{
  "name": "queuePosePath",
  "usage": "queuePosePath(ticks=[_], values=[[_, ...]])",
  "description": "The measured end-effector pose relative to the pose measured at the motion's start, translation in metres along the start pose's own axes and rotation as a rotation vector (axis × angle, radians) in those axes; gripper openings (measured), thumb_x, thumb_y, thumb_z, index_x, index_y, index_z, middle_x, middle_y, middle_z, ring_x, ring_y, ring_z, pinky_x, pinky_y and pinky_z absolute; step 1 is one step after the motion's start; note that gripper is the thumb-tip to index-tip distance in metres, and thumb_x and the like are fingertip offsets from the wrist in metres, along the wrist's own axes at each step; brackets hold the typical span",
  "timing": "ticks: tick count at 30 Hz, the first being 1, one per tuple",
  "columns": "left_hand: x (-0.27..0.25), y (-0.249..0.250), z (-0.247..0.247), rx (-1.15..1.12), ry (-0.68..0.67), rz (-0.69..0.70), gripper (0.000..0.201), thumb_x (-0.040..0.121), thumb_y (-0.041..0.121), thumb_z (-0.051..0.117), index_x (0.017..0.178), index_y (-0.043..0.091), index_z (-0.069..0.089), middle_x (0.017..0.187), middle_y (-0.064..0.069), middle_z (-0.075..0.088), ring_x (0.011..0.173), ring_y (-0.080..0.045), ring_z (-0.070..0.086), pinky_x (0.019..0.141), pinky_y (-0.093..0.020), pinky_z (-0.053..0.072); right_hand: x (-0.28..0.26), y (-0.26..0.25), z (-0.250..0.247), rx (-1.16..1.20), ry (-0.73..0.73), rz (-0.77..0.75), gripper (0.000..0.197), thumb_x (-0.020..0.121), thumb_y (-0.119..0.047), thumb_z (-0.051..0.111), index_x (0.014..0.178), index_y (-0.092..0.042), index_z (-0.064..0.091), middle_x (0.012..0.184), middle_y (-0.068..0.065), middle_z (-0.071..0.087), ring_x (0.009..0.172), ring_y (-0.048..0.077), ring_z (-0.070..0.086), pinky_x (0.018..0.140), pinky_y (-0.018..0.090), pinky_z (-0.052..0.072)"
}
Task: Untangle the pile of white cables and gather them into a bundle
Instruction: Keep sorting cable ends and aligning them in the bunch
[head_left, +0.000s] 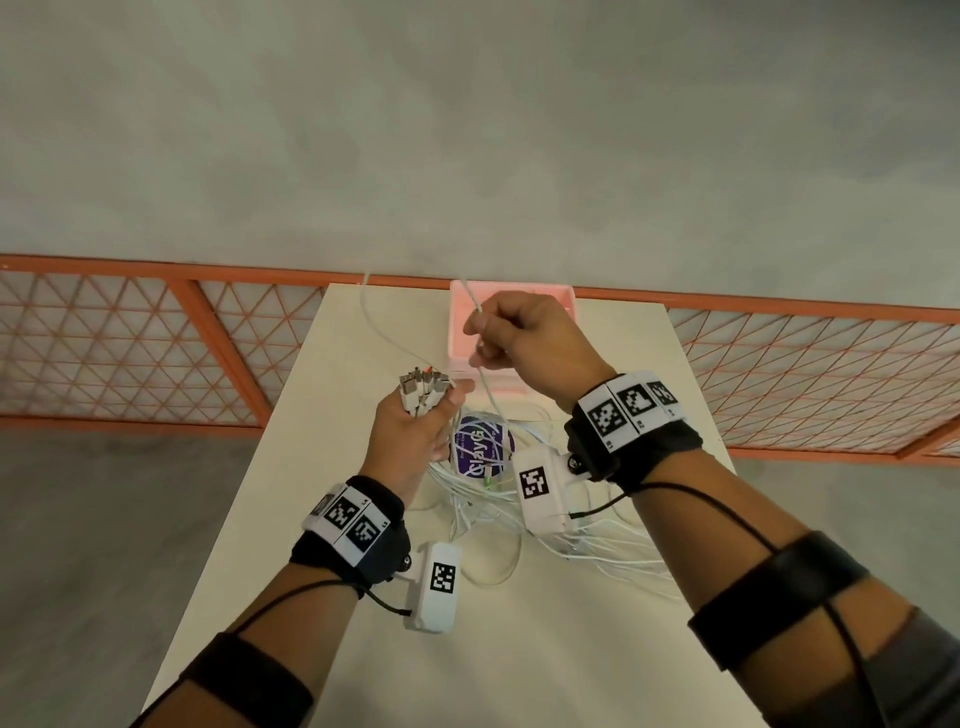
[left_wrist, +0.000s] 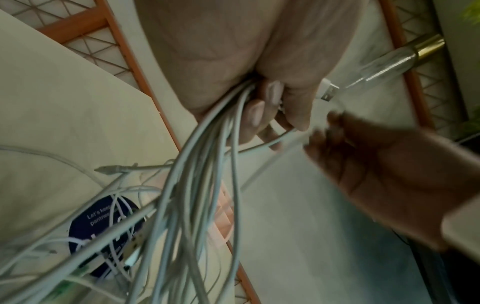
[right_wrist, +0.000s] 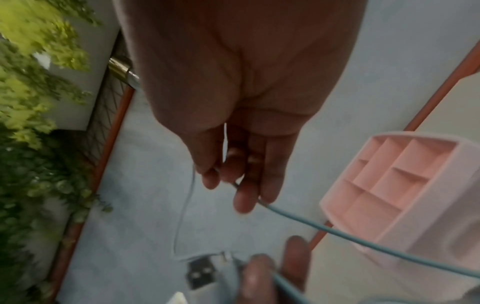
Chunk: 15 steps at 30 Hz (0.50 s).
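Observation:
My left hand (head_left: 415, 421) is raised above the table and grips a bunch of white cables (left_wrist: 205, 164) just below their plugs (head_left: 423, 387), which stick up out of the fist. The cables hang down into a loose tangle (head_left: 519, 509) on the table. Up and to the right of the left hand, my right hand (head_left: 514, 338) pinches a single white cable (right_wrist: 337, 232) between thumb and fingers; the cable runs down toward the tangle. In the left wrist view my curled fingers (left_wrist: 270, 107) wrap the bunch, and the right hand (left_wrist: 376, 170) is blurred beside it.
A pink compartment tray (head_left: 467, 332) stands at the table's far edge, partly behind my right hand. A round purple sticker (head_left: 480, 444) lies under the tangle. The cream table (head_left: 322, 415) is narrow; an orange mesh railing (head_left: 156, 343) runs beyond it. Green plants (right_wrist: 31, 102) are off to one side.

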<state>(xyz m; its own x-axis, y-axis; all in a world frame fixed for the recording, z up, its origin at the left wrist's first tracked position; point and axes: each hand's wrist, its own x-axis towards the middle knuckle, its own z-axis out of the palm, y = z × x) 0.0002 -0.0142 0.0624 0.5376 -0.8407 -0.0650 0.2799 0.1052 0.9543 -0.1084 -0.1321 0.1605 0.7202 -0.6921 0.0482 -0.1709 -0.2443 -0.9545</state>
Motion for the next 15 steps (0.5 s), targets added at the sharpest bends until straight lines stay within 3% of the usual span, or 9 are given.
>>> queuePosePath(ticks=[2,4,5,8,12,15], values=[[-0.001,-0.003,0.005,0.013,0.072,0.011,0.012,0.095,0.012,0.064,0.085,0.016,0.066,0.066,-0.004,0.047,0.045,-0.01,0.026,0.052,-0.03,0.018,0.001,-0.012,0.009,0.164,-0.06,0.044,0.021,0.102,-0.01,0.047,0.088,-0.005,0.061,0.065,0.009,0.056,0.075,0.026,0.07,0.078,0.041,0.056],[-0.002,-0.005,0.008,0.05,0.101,0.028,0.007,0.095,0.011,0.065,0.088,0.013,0.062,0.054,0.009,0.045,0.045,-0.008,0.031,0.048,-0.024,0.025,-0.001,-0.016,0.016,0.289,-0.094,0.087,0.022,0.103,-0.008,0.043,0.089,-0.003,0.059,0.066,0.012,0.055,0.082,0.033,0.071,0.078,0.043,0.055],[-0.003,-0.005,0.009,0.068,0.073,0.041,0.002,0.095,0.011,0.064,0.093,0.01,0.065,0.054,0.012,0.047,0.045,-0.007,0.032,0.046,-0.022,0.027,-0.002,-0.016,0.019,0.338,-0.102,0.093,0.022,0.103,-0.007,0.042,0.089,-0.003,0.059,0.067,0.013,0.055,0.084,0.035,0.071,0.079,0.043,0.055],[-0.005,-0.007,0.006,0.134,0.002,0.051,0.019,0.096,0.012,0.063,0.107,-0.003,0.066,0.052,0.016,0.053,0.042,-0.005,0.03,0.042,-0.019,0.026,-0.006,-0.021,0.02,0.42,-0.089,0.054,0.022,0.103,-0.007,0.042,0.09,-0.003,0.059,0.07,0.013,0.057,0.09,0.039,0.07,0.085,0.045,0.055],[-0.006,-0.018,-0.004,0.181,0.037,-0.012,0.013,0.091,0.014,0.07,0.095,0.002,0.067,0.053,0.012,0.05,0.041,-0.009,0.029,0.043,-0.019,0.027,0.0,-0.045,-0.003,0.595,0.047,-0.093,0.022,0.103,-0.006,0.041,0.091,-0.003,0.059,0.067,0.01,0.058,0.085,0.037,0.07,0.08,0.042,0.055],[-0.006,-0.019,-0.004,0.218,0.051,-0.009,0.014,0.09,0.013,0.072,0.095,0.001,0.067,0.056,0.011,0.054,0.041,-0.007,0.034,0.041,-0.019,0.03,0.004,-0.06,-0.018,0.565,0.122,-0.209,0.022,0.103,-0.007,0.042,0.093,-0.003,0.061,0.067,0.009,0.057,0.083,0.036,0.071,0.075,0.041,0.056]])
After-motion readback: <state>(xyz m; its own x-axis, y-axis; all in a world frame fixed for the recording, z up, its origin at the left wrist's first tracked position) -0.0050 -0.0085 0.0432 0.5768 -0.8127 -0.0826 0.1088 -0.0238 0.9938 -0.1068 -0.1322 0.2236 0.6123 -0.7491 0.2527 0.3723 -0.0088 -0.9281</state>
